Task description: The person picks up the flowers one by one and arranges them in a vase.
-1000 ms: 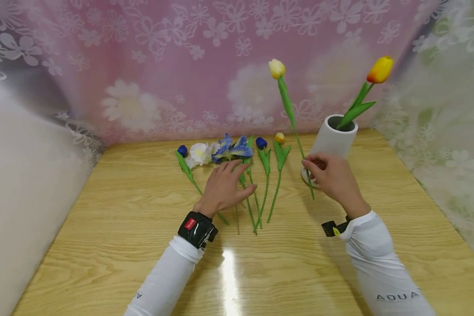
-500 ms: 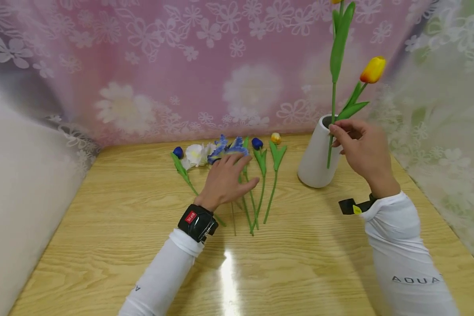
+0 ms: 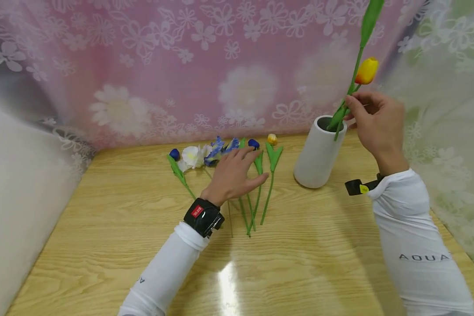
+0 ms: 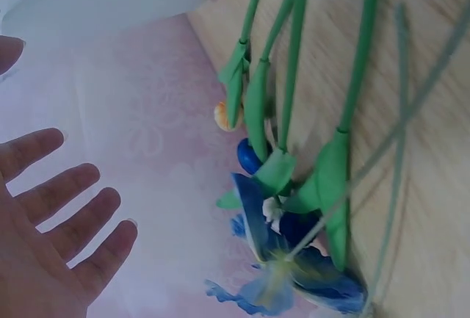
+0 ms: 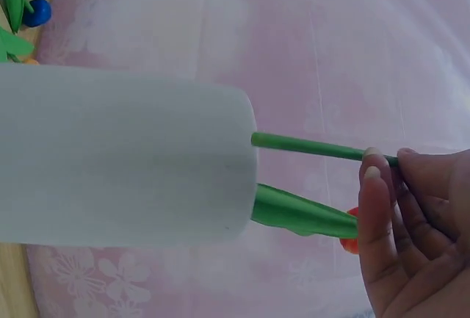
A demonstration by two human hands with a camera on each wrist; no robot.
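My right hand (image 3: 381,127) pinches the green stem of a tulip (image 3: 369,24) between thumb and fingers; its bloom lies beyond the top of the head view. The stem's lower end (image 5: 268,141) is right at the rim of the white vase (image 3: 316,158), overlapping the mouth in the right wrist view. A yellow-and-red tulip (image 3: 367,71) stands in that vase, leaning right. Over the flowers on the table my left hand (image 3: 235,175) is spread, fingers relaxed and holding nothing. Below it a blue iris (image 3: 216,151) is partly covered; the left wrist view shows its petals (image 4: 272,288).
On the wooden table (image 3: 102,228) lie a white flower (image 3: 192,156), a blue tulip (image 3: 174,154) at the left, another blue tulip (image 3: 254,143) and a small yellow-white tulip (image 3: 272,139). Several stems cross toward the front. A pink floral curtain (image 3: 162,87) hangs behind the table.
My right hand has carried the tulip up and right, from in front of the vase to above its mouth. The left hand stays over the flowers, shifting only slightly.
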